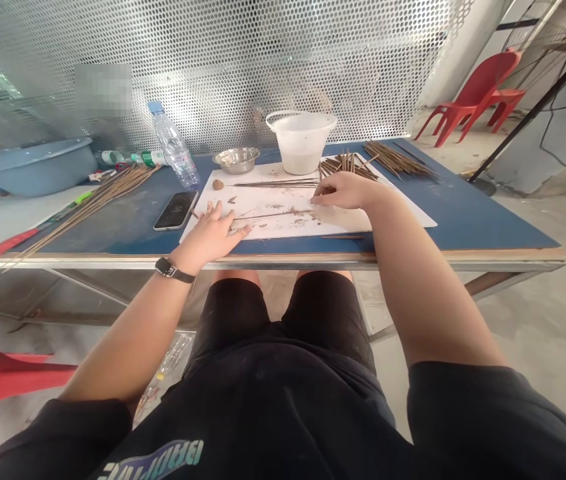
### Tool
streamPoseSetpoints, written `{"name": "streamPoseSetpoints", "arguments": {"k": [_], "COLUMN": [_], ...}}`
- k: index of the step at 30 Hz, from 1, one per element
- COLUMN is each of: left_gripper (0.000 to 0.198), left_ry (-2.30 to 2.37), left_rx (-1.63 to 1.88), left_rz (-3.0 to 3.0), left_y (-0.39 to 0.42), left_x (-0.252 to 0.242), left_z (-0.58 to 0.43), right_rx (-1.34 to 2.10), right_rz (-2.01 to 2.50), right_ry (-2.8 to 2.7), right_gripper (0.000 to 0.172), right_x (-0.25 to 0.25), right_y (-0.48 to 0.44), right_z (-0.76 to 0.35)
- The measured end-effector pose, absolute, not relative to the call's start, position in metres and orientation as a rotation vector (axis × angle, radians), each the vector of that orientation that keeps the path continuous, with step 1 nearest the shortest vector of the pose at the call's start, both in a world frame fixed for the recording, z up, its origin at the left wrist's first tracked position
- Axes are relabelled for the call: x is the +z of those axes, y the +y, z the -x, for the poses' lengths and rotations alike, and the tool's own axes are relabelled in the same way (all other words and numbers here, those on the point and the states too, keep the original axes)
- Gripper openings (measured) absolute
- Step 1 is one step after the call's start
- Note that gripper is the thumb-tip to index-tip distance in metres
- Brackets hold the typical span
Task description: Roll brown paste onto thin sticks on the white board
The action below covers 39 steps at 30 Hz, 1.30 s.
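A thin brown stick (273,215) lies crosswise on a white board (257,230) dusted with brown crumbs. My left hand (215,235) is open and flat over the stick's left end, fingers spread. Close to the stick's other end, my right hand (345,191) has its fingers curled together at the board; what they hold, if anything, is hidden. Several dark coated sticks (277,184) lie side by side farther back. Behind my right hand is a pile of brown sticks (347,164). A small brown lump (218,185) sits at the board's left.
A white plastic bucket (301,143) and a metal bowl (237,160) stand at the back. To the left are a phone (176,211), a water bottle (175,148), long bare sticks (87,205), a red-handled tool (13,244) and a blue basin (43,168). Another stick bundle (399,160) lies right.
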<state>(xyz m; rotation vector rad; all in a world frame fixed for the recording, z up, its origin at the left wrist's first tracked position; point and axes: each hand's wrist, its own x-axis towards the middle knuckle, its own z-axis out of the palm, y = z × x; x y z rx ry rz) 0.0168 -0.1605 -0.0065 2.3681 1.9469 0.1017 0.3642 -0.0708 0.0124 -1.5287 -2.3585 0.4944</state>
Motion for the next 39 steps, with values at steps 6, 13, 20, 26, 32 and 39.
{"name": "streamPoseSetpoints", "arguments": {"k": [6,13,20,26,32,39], "left_gripper": [0.1,0.099,0.097,0.098,0.107,0.108], "left_ry": [1.87,1.908,1.934,1.904,1.787,1.86], "left_rx": [0.093,0.111,0.076,0.231,0.225,0.012], "left_rz": [-2.429,-2.439,-2.413,-2.447,-2.497,-2.451], "left_y": [-0.195,-0.179,-0.179,-0.207,-0.199,-0.16], "left_x": [-0.006,-0.008,-0.007,-0.009,-0.02,-0.009], "left_z": [-0.016,-0.02,-0.015,-0.014,-0.022,-0.035], "right_rx": [0.494,0.512,0.48,0.497,0.495,0.525], "right_rz": [1.528,1.564,1.545,1.541,1.55,1.545], "right_ry": [-2.358,-2.35,-2.368,-2.373,-2.377,-2.366], "right_gripper": [0.028,0.027,0.028,0.031,0.028,0.027], "right_x": [0.012,0.01,0.01,0.01,0.01,0.01], "right_y": [-0.068,-0.067,-0.068,-0.066,-0.067,-0.068], "right_z": [-0.366,-0.366,-0.366,-0.366,-0.365,-0.365]}}
